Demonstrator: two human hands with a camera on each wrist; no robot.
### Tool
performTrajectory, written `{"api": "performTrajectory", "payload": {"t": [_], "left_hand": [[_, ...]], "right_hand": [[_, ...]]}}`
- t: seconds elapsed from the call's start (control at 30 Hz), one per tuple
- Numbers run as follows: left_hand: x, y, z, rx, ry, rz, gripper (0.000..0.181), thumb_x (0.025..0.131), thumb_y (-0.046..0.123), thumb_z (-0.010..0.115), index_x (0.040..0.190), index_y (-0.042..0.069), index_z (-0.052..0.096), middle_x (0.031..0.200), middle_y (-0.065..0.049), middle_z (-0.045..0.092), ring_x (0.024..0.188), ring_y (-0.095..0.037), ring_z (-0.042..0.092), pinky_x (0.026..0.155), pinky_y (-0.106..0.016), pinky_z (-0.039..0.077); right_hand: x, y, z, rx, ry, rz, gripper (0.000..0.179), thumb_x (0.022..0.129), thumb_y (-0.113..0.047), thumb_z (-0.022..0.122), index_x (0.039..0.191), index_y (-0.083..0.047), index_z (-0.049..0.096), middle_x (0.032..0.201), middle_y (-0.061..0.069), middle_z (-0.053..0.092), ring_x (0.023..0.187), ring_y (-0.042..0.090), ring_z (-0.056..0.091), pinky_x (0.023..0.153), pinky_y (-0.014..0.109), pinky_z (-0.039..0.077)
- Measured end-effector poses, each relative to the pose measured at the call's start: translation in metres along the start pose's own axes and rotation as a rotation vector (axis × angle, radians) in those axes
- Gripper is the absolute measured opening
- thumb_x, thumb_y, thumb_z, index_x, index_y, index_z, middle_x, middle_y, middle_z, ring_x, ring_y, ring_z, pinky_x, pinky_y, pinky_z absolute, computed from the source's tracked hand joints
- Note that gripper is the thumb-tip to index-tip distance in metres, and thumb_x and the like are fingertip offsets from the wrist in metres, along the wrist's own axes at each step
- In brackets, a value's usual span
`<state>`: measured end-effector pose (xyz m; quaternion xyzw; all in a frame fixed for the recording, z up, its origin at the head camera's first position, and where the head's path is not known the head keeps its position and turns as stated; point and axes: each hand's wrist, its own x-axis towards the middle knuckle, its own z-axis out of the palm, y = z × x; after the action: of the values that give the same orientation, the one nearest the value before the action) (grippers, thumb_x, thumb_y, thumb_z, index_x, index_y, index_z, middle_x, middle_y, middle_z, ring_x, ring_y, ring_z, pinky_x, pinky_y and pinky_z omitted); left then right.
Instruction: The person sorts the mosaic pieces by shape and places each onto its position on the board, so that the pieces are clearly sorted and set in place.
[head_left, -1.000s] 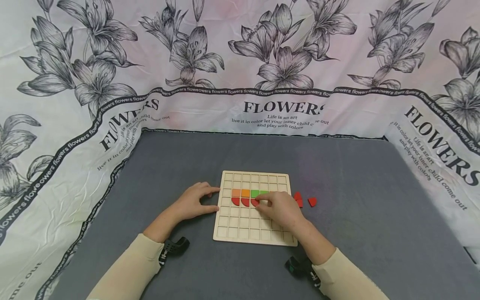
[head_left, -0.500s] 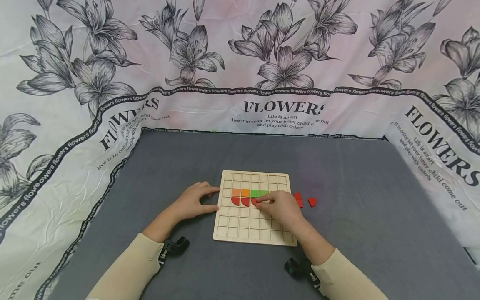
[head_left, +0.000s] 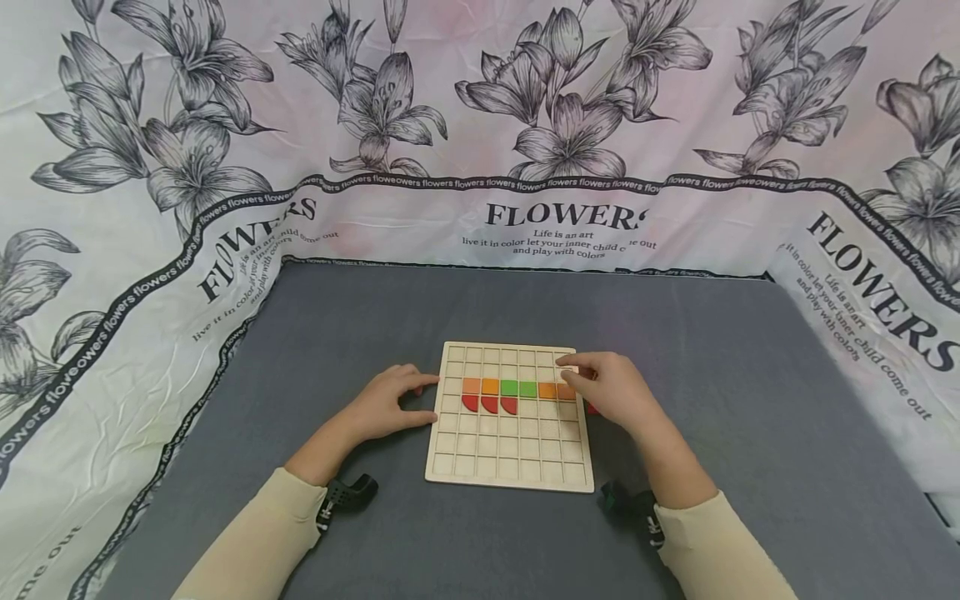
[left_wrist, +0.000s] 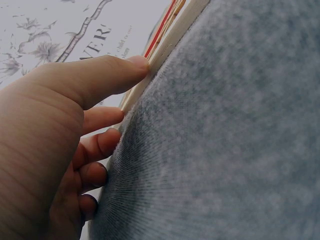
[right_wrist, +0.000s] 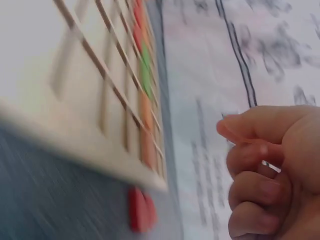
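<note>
A square wooden grid board [head_left: 491, 462] lies on the dark cloth. One of its rows holds coloured square tiles: orange at both ends, green tiles [head_left: 518, 389] in the middle. Below them, toward the left, sit three red quarter-circle tiles [head_left: 490, 405]. My left hand [head_left: 384, 404] touches the board's left edge with thumb and index fingertips; in the left wrist view the thumb [left_wrist: 115, 72] lies along the wooden rim. Over the board's upper right edge, my right hand [head_left: 611, 387] has thumb and index apart, nothing visible between them. Its other fingers curl loosely.
Loose red pieces [right_wrist: 141, 209] lie on the cloth just off the board's right edge, mostly hidden by the right hand in the head view. A dark grey cloth [head_left: 750, 400] covers the table. White flower-printed fabric [head_left: 420, 221] stands at the back and sides.
My right hand has left the third red quarter-circle tile, which lies in its cell, and moved right and up to the board's edge. The left hand stays put.
</note>
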<state>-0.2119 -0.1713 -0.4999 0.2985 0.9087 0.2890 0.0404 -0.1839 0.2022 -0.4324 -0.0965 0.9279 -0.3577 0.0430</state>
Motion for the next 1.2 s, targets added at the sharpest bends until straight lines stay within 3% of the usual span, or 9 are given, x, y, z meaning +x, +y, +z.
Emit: {"api": "performTrajectory", "payload": {"t": [0.1,0.23,0.4,0.5,0.67,0.97,1.2], "left_hand": [[0.000,0.000,0.000,0.002,-0.002,-0.003,0.058,0.088,0.038,0.083,0.137,0.013,0.067,0.093,0.007,0.050,0.085,-0.015,0.045,0.079,-0.036,0.037],[0.000,0.002,-0.001,-0.003,0.001,0.000,0.058,0.088,0.038,0.083,0.137,0.012,0.067,0.092,0.006,0.050,0.085,-0.015,0.044,0.078,-0.037,0.037],[-0.001,0.003,-0.002,-0.004,0.002,-0.001,0.058,0.088,0.039,0.082,0.137,0.012,0.067,0.093,0.006,0.051,0.085,-0.015,0.044,0.078,-0.037,0.037],[0.000,0.002,-0.001,0.000,-0.001,-0.008,0.058,0.088,0.039,0.082,0.137,0.013,0.067,0.093,0.006,0.051,0.086,-0.015,0.044,0.078,-0.036,0.037],[0.000,0.000,0.000,0.003,-0.001,-0.008,0.058,0.087,0.038,0.083,0.137,0.012,0.067,0.093,0.006,0.051,0.086,-0.015,0.045,0.078,-0.036,0.037],[0.000,0.001,-0.001,0.005,0.002,-0.008,0.058,0.087,0.038,0.083,0.137,0.012,0.068,0.093,0.006,0.051,0.086,-0.015,0.045,0.079,-0.037,0.037],[0.000,0.002,-0.001,0.006,-0.003,-0.020,0.058,0.087,0.038,0.083,0.137,0.012,0.067,0.093,0.005,0.051,0.086,-0.016,0.045,0.079,-0.037,0.037]], "right_hand": [[0.000,0.010,-0.015,-0.075,-0.004,0.006,0.031,0.099,-0.015,0.068,0.128,-0.004,0.072,0.078,0.003,0.058,0.054,0.018,0.046,0.054,0.036,0.041],[0.000,0.022,-0.027,-0.185,-0.071,0.029,0.030,0.095,-0.011,0.072,0.123,-0.002,0.073,0.082,0.005,0.058,0.058,0.018,0.051,0.059,0.037,0.043],[0.002,0.033,-0.031,-0.262,-0.148,0.063,0.025,0.087,-0.010,0.076,0.112,-0.004,0.075,0.087,0.004,0.063,0.074,0.020,0.057,0.068,0.039,0.047],[0.003,0.036,-0.027,-0.278,-0.163,0.093,0.025,0.088,-0.017,0.078,0.108,-0.004,0.073,0.085,0.004,0.063,0.075,0.020,0.056,0.068,0.039,0.046],[0.005,0.035,-0.016,-0.298,-0.141,0.149,0.036,0.091,-0.031,0.078,0.110,-0.002,0.071,0.078,0.003,0.059,0.066,0.019,0.052,0.060,0.035,0.042],[0.006,0.035,-0.013,-0.332,-0.090,0.154,0.033,0.087,-0.020,0.075,0.112,0.000,0.069,0.080,0.005,0.062,0.067,0.020,0.055,0.063,0.039,0.045],[0.006,0.038,-0.016,-0.302,-0.048,0.163,0.034,0.087,-0.017,0.070,0.117,-0.002,0.069,0.097,0.012,0.070,0.072,0.022,0.061,0.066,0.043,0.050]]}}
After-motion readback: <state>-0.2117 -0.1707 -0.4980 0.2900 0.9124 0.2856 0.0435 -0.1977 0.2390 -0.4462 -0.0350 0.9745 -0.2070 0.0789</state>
